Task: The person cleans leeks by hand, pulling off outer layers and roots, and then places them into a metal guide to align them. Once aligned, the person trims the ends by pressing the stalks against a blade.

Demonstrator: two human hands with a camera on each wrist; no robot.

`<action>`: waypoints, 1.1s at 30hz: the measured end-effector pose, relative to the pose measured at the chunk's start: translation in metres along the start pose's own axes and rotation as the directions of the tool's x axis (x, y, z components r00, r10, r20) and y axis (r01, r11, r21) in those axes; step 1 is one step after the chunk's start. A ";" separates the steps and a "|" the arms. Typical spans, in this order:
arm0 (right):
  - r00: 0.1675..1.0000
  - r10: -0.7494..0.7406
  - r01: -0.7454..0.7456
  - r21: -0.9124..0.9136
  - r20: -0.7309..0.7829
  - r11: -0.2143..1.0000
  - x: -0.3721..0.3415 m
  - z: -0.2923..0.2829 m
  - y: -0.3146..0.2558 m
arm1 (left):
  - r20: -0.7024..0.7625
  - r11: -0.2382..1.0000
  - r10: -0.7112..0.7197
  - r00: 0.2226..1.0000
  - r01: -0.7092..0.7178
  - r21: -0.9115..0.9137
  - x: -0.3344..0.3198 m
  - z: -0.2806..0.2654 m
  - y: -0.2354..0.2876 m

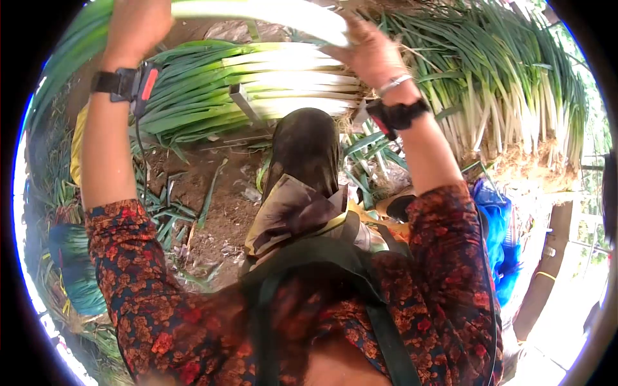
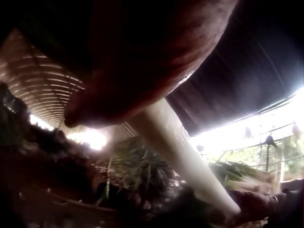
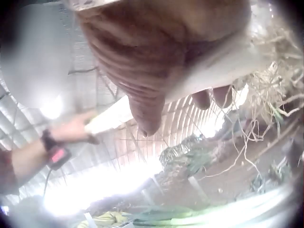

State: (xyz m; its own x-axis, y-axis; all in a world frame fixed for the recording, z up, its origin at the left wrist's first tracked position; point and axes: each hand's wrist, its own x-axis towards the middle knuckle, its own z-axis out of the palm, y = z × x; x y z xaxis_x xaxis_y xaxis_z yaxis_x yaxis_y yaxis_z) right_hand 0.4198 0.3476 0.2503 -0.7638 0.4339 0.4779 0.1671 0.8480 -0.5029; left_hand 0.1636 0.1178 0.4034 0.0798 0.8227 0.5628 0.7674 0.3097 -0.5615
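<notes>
A long leek [image 1: 257, 9] with a thick white shank is held up across the top of the head view. My left hand [image 1: 138, 31] grips it toward its green leaves, which trail off to the left. At the other end my right hand [image 1: 375, 56] holds the white shank near the roots. Its thumb and fingertips wrap the shank in the right wrist view, with stringy roots [image 3: 247, 128] hanging beyond. From the left wrist, the pale shank [image 2: 175, 145] runs between both hands. Below the held leek lies a stack of leeks [image 1: 290, 74], leaves left and white ends right.
A metal upright [image 1: 246, 104] stands at the near side of the stack, just beyond my knee [image 1: 306, 145]. A large heap of leeks [image 1: 496, 83] fills the right. Cut leaves [image 1: 174, 222] litter the soil. A blue bag [image 1: 502, 231] sits at the right, a teal bundle [image 1: 76, 267] at the left.
</notes>
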 end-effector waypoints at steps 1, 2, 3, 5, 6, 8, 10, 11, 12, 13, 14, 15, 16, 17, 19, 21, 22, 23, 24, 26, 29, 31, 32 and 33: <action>0.998 0.008 -0.006 -0.027 0.069 1.000 0.005 0.033 0.014 | 0.110 0.998 0.005 0.994 -0.012 0.065 -0.012 0.005 -0.002; 0.983 0.087 -0.082 -0.038 0.163 0.996 0.004 0.051 0.019 | 0.222 0.996 -0.079 0.972 0.068 0.055 -0.026 0.016 0.006; 0.953 0.165 -0.154 -0.063 0.255 0.986 0.004 0.070 0.024 | 0.147 0.997 -0.046 0.988 0.037 0.065 -0.046 0.041 0.011; 0.897 0.311 -0.166 -0.414 0.314 0.895 -0.008 0.084 0.019 | 0.404 0.986 -0.138 0.904 0.165 -0.031 -0.082 0.084 0.044; 0.872 0.363 -0.123 -0.570 0.329 0.813 -0.017 0.087 0.017 | 0.631 0.947 -0.174 0.756 0.304 -0.102 -0.093 0.091 0.070; 0.742 0.517 -0.103 -0.690 0.426 0.716 -0.036 0.128 0.057 | 0.777 0.823 -0.123 0.617 0.501 -0.267 -0.162 0.189 0.130; 0.744 0.505 -0.215 -0.559 0.438 0.801 -0.048 0.132 0.058 | 0.684 0.724 -0.279 0.675 0.615 -0.312 -0.192 0.190 0.168; 0.769 0.456 -0.168 -0.547 0.448 0.820 -0.050 0.137 0.067 | 0.662 0.701 -0.298 0.688 0.628 -0.337 -0.192 0.190 0.166; 0.785 0.411 -0.127 -0.530 0.463 0.839 -0.057 0.140 0.072 | 0.647 0.680 -0.310 0.696 0.638 -0.361 -0.196 0.190 0.167; 0.795 0.396 -0.128 -0.511 0.459 0.850 -0.060 0.143 0.077 | 0.636 0.672 -0.286 0.717 0.623 -0.400 -0.205 0.198 0.165; 0.796 0.406 -0.150 -0.504 0.448 0.851 -0.059 0.148 0.082 | 0.629 0.678 -0.307 0.714 0.628 -0.382 -0.204 0.204 0.166; 0.796 0.420 -0.175 -0.499 0.436 0.849 -0.061 0.151 0.082 | 0.621 0.682 -0.325 0.713 0.632 -0.368 -0.203 0.208 0.169; 0.795 0.435 -0.200 -0.495 0.422 0.846 -0.064 0.152 0.081 | 0.612 0.686 -0.343 0.713 0.635 -0.355 -0.200 0.209 0.173; 0.864 0.319 -0.083 -0.516 0.388 0.853 -0.065 0.161 0.089 | 0.618 0.683 -0.371 0.693 0.654 -0.324 -0.199 0.221 0.175; 0.818 0.445 -0.294 -0.398 0.365 0.869 -0.059 0.161 0.087 | 0.642 0.683 -0.373 0.669 0.667 -0.298 -0.191 0.224 0.173; 0.827 0.381 -0.197 -0.422 0.413 0.885 -0.068 0.164 0.091 | 0.675 0.673 -0.343 0.653 0.672 -0.309 -0.187 0.222 0.168; 0.828 0.316 -0.064 -0.483 0.462 0.873 -0.080 0.176 0.105 | 0.668 0.668 -0.278 0.691 0.639 -0.382 -0.196 0.232 0.159; 0.930 0.217 -0.119 -0.318 0.297 0.941 -0.101 0.166 0.089 | 0.679 0.444 -0.138 0.721 0.658 -0.608 -0.199 0.248 0.139; 0.987 0.108 -0.091 -0.139 0.119 0.986 -0.122 0.154 0.073 | 0.656 0.164 0.007 0.755 0.646 -0.745 -0.196 0.259 0.130; 0.997 -0.021 0.029 -0.109 0.073 0.994 -0.175 0.137 0.046 | 0.891 0.035 -0.183 0.415 0.909 -0.416 -0.127 0.177 0.122; 0.734 0.241 -0.125 -0.222 0.635 0.967 -0.257 0.128 0.037 | 0.682 0.074 -0.379 0.625 0.756 -0.651 -0.066 0.155 0.104; 0.541 0.418 -0.343 -0.263 0.730 0.902 -0.312 0.144 0.059 | 0.587 -0.053 -0.431 0.685 0.630 -0.775 0.000 0.085 0.132; 0.506 0.505 -0.416 -0.315 0.699 0.853 -0.337 0.150 0.074 | 0.543 -0.157 -0.464 0.700 0.539 -0.828 0.020 0.062 0.152; 0.427 0.599 -0.615 -0.269 0.677 0.742 -0.350 0.155 0.092 | 0.511 -0.148 -0.397 0.762 0.496 -0.856 0.030 0.051 0.169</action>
State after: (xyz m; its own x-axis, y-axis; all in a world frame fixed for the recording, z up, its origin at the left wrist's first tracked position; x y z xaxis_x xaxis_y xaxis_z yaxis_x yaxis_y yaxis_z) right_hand 0.6061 0.2270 -0.0750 -0.6480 0.4876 -0.5852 0.7611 0.4440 -0.4728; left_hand 0.2635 0.2195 0.2945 -0.5692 0.7476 0.3423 0.4704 -0.0454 0.8813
